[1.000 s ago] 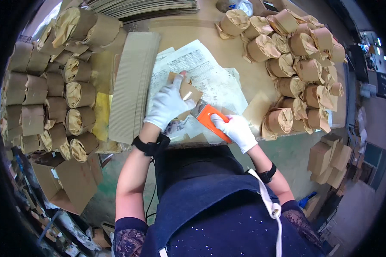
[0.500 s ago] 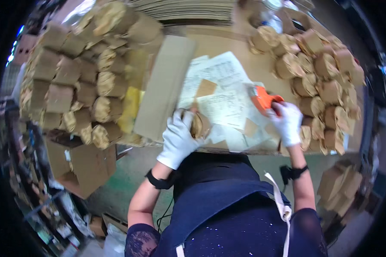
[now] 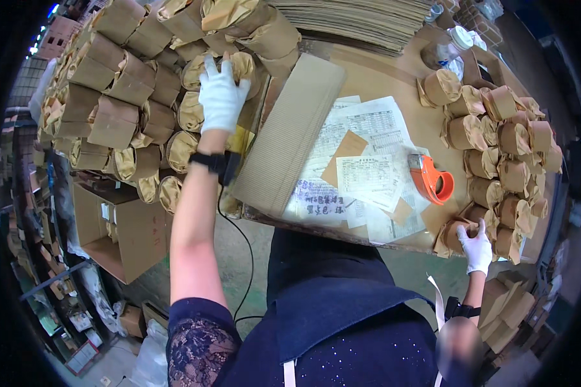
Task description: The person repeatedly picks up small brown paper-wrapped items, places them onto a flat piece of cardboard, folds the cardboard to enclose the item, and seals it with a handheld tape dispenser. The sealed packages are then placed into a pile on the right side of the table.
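My left hand, in a white glove, reaches over the left pile. Its fingers are spread against the end of a brown paper-wrapped bundle, apparently touching it without a closed grip. At the front right of the table, my gloved right hand has its thumb and fingers around another paper-wrapped bundle. That bundle sits beside the right group of similar wrapped bundles. Between my hands, an orange tape dispenser lies on printed sheets, with nobody holding it.
A long cardboard piece lies left of the sheets. Stacked flat cardboard stands at the back. A lidded clear jar is at the back right. Below the left pile stands an open carton; a black cable hangs near it.
My right hand has put down the orange tape dispenser and moved to a wrapped bundle at the front right. My left hand has left the table's front edge for the left pile. The view has shifted.
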Available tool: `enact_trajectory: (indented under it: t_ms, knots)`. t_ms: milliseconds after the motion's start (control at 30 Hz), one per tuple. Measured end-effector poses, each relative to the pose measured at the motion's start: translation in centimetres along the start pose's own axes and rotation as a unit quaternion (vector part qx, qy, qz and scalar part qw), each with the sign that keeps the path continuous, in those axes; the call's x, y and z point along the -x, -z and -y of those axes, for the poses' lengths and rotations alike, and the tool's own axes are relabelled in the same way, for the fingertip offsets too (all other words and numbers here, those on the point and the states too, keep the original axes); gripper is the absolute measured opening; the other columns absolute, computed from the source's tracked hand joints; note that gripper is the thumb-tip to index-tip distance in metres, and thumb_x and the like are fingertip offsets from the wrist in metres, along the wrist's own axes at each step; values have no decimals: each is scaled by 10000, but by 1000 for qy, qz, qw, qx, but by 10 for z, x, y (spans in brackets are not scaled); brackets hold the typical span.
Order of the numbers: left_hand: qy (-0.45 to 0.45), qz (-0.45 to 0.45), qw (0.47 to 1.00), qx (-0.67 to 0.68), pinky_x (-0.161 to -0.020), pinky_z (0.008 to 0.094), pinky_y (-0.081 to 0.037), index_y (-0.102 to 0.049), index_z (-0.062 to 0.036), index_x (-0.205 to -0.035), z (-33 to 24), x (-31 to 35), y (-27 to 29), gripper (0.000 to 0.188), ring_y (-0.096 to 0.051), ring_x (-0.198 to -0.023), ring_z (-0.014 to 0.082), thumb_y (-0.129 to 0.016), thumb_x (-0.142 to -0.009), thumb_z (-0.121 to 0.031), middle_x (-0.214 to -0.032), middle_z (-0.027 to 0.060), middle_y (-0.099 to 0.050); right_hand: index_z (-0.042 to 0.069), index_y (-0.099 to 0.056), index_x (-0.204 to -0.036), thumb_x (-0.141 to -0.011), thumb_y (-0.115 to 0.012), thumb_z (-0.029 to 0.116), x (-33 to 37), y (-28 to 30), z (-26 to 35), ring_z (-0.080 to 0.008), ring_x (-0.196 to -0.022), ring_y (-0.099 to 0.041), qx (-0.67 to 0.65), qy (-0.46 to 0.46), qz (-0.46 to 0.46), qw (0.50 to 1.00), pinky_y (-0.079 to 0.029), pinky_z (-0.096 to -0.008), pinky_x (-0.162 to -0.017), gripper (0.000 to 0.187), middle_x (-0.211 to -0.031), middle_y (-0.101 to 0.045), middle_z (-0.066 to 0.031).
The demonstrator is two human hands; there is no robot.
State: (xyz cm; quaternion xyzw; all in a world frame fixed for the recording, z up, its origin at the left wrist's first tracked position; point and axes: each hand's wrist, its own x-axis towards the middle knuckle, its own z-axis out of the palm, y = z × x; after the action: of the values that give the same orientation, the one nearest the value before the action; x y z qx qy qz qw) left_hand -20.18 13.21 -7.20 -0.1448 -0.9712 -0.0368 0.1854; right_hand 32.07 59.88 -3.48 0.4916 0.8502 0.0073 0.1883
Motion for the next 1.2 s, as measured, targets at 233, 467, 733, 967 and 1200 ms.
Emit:
enact_trajectory:
  t_ms: [233, 467, 733, 967, 1200]
  knots:
    - [-71, 335, 938, -60, -1077, 545, -512, -459, -80, -1575, -48, 166, 67, 975, -592, -1296, 445, -838, -777, -493, -1500, 304, -531, 76, -267, -1654, -839, -845, 398, -13, -69, -18, -455, -933, -737, -134, 39, -129, 982, -571, -492, -892, 1050, -1027, -737, -311]
    - [-58, 231, 971, 15, -888, 448, -595, -474, -257, -1587, -42, 168, 89, 978, -668, -1131, 406, -907, -720, -384, -1543, 282, -462, 91, -399, -1600, -836, -873, 280, -10, -58, -48, -330, -1010, -722, -276, 95, -125, 948, -563, -392, -926, 918, -1158, -727, -237]
    - [-213, 220, 950, 62, -510, 497, -493, -594, -91, -1248, -202, 270, 84, 842, -644, -583, 291, -588, -814, -813, -835, 171, -637, 126, -393, -1586, -938, -771, 218, 40, 46, 87, -181, -1125, -643, -615, 118, 93, 774, -529, -338, -997, 756, -1276, -641, -127]
    - [-341, 269, 872, 224, -516, 364, -554, -663, -203, -1342, -133, 322, 67, 383, -698, -724, 266, -601, -973, -120, -1108, 139, -655, -7, -395, -1533, -925, -798, 343, 50, -19, 226, -187, -1176, -643, -696, 135, 345, 615, -511, -358, -1034, 809, -1280, -664, -103]
    - [-318, 86, 883, 335, -912, 446, -559, -737, -147, -1249, -139, 247, 93, 305, -664, -1078, 346, -721, -955, -226, -1245, 123, -671, -46, -574, -1415, -859, -766, 646, 9, -103, 257, -302, -1104, -727, -409, 215, 282, 841, -561, -387, -958, 908, -1158, -748, -224]
